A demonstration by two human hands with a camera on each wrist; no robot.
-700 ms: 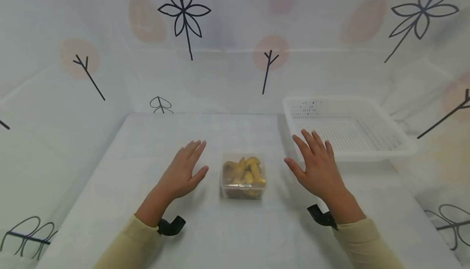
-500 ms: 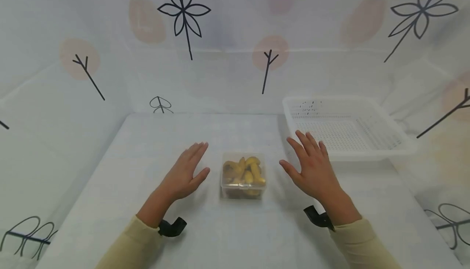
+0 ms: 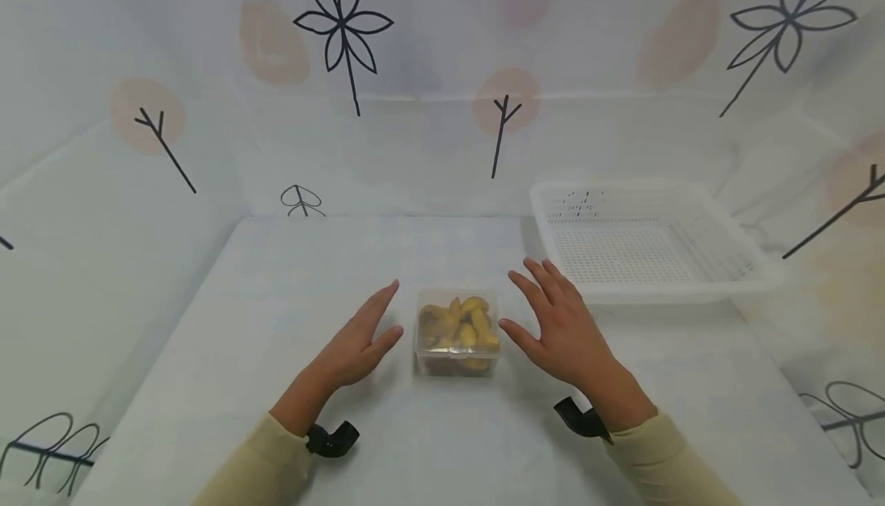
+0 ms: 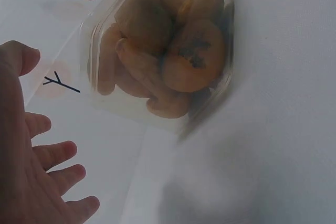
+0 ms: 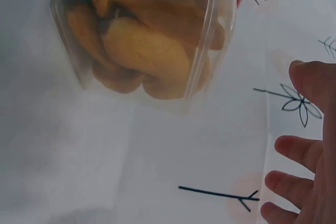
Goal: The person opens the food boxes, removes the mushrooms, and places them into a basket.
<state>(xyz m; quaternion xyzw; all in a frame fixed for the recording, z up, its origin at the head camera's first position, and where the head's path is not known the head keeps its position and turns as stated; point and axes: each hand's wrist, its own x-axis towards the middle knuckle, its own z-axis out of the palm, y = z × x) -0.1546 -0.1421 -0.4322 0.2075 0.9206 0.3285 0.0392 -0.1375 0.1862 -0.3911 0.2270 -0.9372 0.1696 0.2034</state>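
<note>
Clear plastic box (image 3: 456, 353) filled with mushrooms (image 3: 467, 323) stands upright on the desk (image 3: 429, 437), its translucent lid in place. Left hand (image 3: 350, 345) hangs just to the left of the box, right hand (image 3: 563, 329) to its right; both have their fingers extended, thumbs held apart from the rest, and neither holds anything. In the head view the right thumb tip seems to meet the box's edge, but the right wrist view shows a gap. A perforated white plastic basket (image 3: 664, 291) sits beyond the box and to its right.

Uneven contact looks like the main risk: the right thumb is nearer to the box than the left one, so a push from that side alone could slide or turn it across the smooth covering. Smooth walls may also slip between the palms if the squeeze is too light, while too much force could flex the plastic. Whether the lid is latched cannot be made out; gripping by its rim rather than the walls below might pop it off and spill the mushrooms. They appear loosely piled, so a tilt could shift the weight to one side. Right-hand fingers swung wide might knock the basket's near left corner.
</note>
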